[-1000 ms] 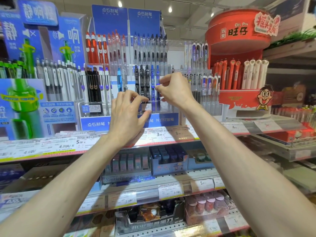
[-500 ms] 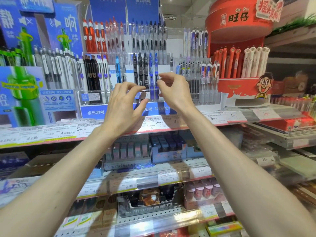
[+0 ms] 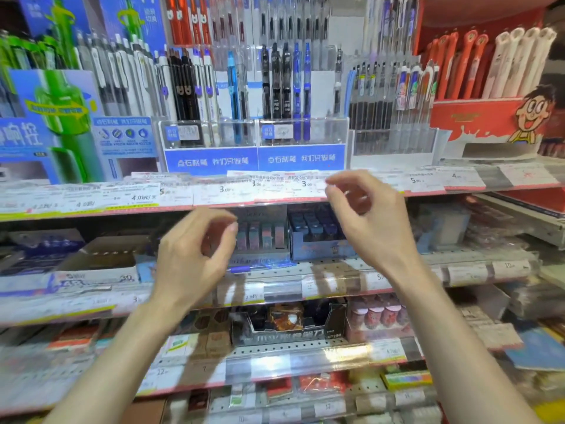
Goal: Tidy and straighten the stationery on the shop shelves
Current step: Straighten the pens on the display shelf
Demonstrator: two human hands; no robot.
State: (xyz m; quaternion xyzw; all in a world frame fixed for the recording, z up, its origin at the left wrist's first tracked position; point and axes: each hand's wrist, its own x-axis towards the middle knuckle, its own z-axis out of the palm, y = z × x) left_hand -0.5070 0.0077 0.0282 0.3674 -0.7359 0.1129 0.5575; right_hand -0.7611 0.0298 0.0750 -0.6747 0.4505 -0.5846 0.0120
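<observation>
Both hands sit in front of the shelves, holding nothing. Left hand (image 3: pixel 195 258) has fingers loosely curled, thumb and fingertips near each other but not pinching anything — it sits in front of the second shelf, over a tray of small boxed items (image 3: pixel 260 237). Right hand (image 3: pixel 370 221) is higher, fingers also loosely bent and empty, its fingertips level with the price-label strip (image 3: pixel 275 186) on the top shelf edge. Hands are blurred, so exact finger contact is unclear.

Stationery: upright pens in a clear acrylic display with a blue front panel (image 3: pixel 255 160) on the top shelf, above and between the two hands. Black pens (image 3: pixel 183 84) stand on the left side of it, one light-blue pen (image 3: pixel 234 87) near the middle, black and dark-blue pens (image 3: pixel 286 84) on the right. Neither hand touches the display.

Left of it, a blue-and-green pen stand (image 3: pixel 61 117) with white-barrel pens. Right of it, a clear rack of slim pens (image 3: pixel 388 96), then a red cartoon display (image 3: pixel 489 117) holding red and white pens. Lower shelves carry a dark open box (image 3: pixel 290 328) and more small packs — detail too blurred to read.
</observation>
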